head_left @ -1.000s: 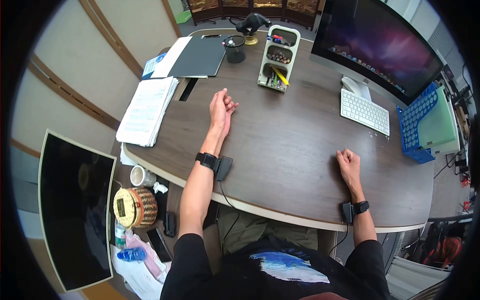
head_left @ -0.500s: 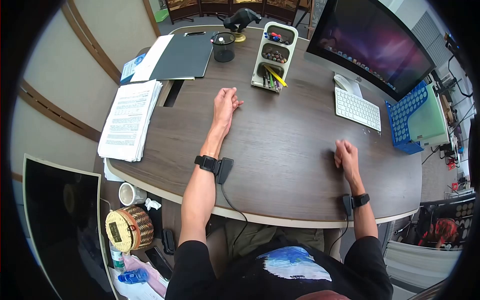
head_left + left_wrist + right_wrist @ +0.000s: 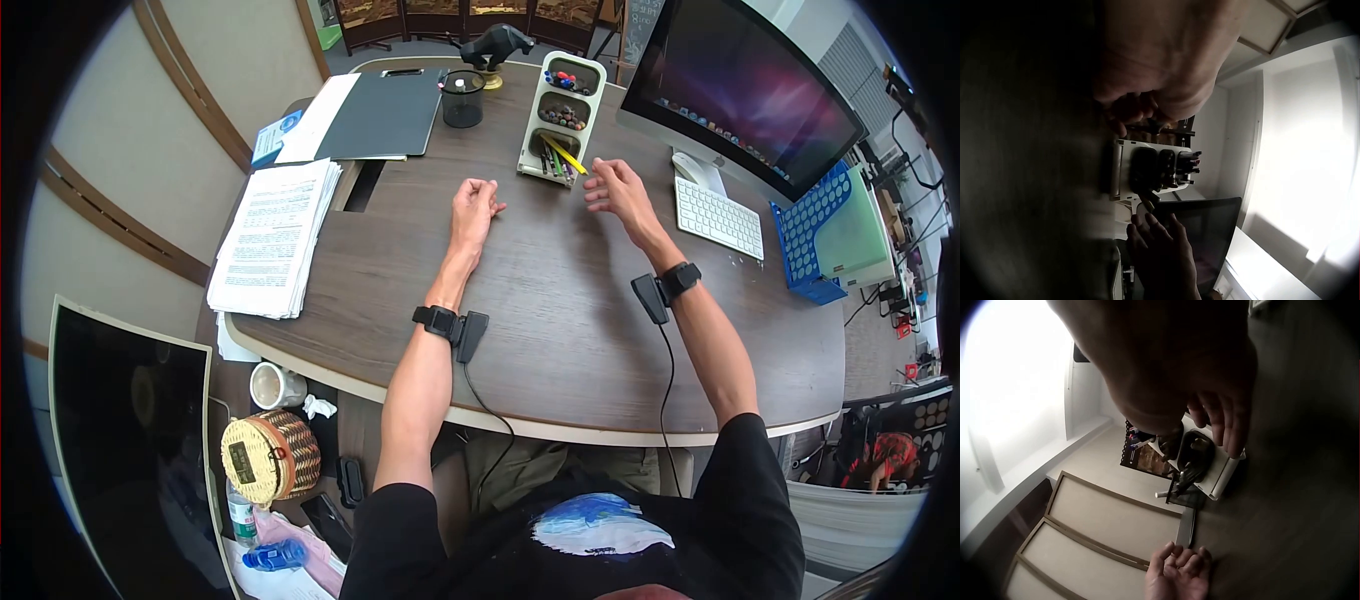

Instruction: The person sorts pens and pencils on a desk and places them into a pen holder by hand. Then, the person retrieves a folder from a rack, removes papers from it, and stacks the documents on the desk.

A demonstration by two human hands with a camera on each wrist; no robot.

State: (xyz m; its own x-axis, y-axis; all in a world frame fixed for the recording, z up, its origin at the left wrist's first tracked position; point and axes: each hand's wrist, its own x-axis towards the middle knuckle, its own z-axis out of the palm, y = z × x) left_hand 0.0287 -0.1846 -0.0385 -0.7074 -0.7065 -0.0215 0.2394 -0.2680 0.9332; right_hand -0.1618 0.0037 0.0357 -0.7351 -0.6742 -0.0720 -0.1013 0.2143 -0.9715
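My right hand (image 3: 622, 195) reaches over the desk beside the lower compartment of a white pen organizer (image 3: 594, 104), its fingers loosely bent and holding nothing. A yellow pen-like stick (image 3: 568, 154) leans out of that compartment, just left of the fingertips. In the right wrist view, the organizer (image 3: 1216, 478) appears right past the fingers. My left hand (image 3: 474, 215) rests on the desk to the organizer's lower left, fingers loosely curled around nothing. The left wrist view shows the right hand (image 3: 1163, 259) near the organizer's lower end.
A white keyboard (image 3: 718, 217) and monitor (image 3: 745, 95) stand at right, beside a blue file rack (image 3: 808, 240). A black mesh pen cup (image 3: 463, 105), dark folder (image 3: 385, 120) and paper stack (image 3: 275, 240) occupy the left. Behind the cup stands a black animal figurine (image 3: 495, 45).
My right hand has moved forward and left from the front right of the desk to the organizer, its fingers uncurling. The left hand stays about where it was; the head view has shifted slightly.
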